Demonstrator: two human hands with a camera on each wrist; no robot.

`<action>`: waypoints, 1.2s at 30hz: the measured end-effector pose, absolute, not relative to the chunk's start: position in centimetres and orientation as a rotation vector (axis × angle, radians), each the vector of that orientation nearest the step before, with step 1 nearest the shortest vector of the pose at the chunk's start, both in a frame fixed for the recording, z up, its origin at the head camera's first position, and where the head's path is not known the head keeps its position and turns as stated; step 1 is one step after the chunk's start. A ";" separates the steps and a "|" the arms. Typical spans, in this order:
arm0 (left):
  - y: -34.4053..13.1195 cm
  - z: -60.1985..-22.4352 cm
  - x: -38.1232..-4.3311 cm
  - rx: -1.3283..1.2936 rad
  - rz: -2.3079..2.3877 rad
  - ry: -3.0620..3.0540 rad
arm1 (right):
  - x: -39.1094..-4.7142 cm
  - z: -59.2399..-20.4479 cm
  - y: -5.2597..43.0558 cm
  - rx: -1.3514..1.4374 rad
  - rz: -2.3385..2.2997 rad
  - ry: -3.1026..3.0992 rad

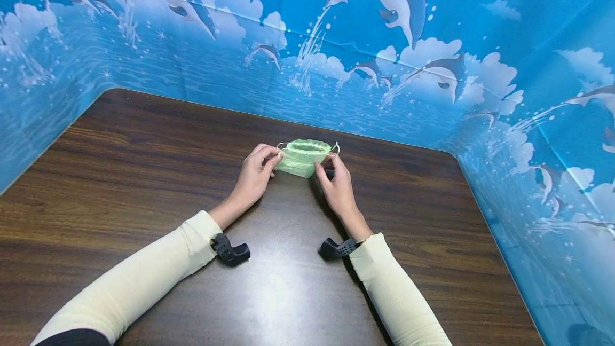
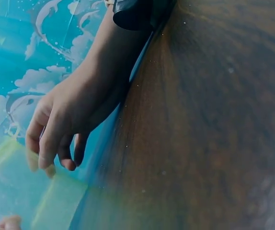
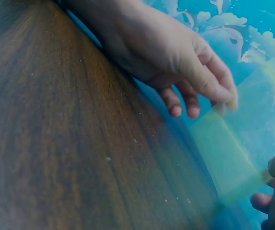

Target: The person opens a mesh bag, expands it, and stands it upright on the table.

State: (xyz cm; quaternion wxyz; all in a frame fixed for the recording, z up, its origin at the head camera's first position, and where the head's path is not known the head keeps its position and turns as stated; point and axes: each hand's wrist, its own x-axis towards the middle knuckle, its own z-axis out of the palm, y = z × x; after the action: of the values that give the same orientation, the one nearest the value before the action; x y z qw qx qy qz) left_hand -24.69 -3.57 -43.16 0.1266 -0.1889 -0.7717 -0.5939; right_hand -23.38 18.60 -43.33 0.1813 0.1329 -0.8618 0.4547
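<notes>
A sheer pale-green drawstring pouch [image 1: 300, 160] is held above the table, its mouth facing up and looking rounded and wide. White cords loop out at both top corners. My left hand [image 1: 256, 172] pinches the left edge between thumb and fingers, near the cord. On the other side, my right hand [image 1: 336, 178] pinches the right edge, thumb in front. In the left wrist view the right hand [image 2: 75, 112] reaches to the see-through fabric [image 2: 56, 201]. The right wrist view has the left hand [image 3: 171, 57] at the pouch's [image 3: 238, 153] far edge. No contents are visible through the mesh.
A dark wood-grain table [image 1: 144, 175] lies beneath, with a bright glare near its front. A blue dolphin-print curtain [image 1: 240, 68] rises behind the table and along its sides. Black wrist cameras [image 1: 231, 250] sit at both cream sleeves [image 1: 158, 266].
</notes>
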 end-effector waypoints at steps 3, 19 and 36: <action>-3.6 -43.1 -24.8 -0.535 -1.698 -2.321 | -23.6 -43.3 18.6 0.384 1.279 -2.439; -3.9 -42.7 -25.2 -0.579 -1.698 -2.471 | -23.6 -43.3 19.2 0.328 1.413 -2.352; -4.2 -42.3 -25.4 -0.734 -1.694 -2.106 | -23.9 -41.7 20.3 0.574 1.234 -2.219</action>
State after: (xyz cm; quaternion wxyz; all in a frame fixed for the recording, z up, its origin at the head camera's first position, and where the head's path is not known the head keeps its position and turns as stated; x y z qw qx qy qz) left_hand -25.41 -4.21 -42.32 0.1697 -0.2583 -0.7411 -0.5960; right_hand -23.89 20.30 -41.68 0.2661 0.2125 -0.8216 0.4572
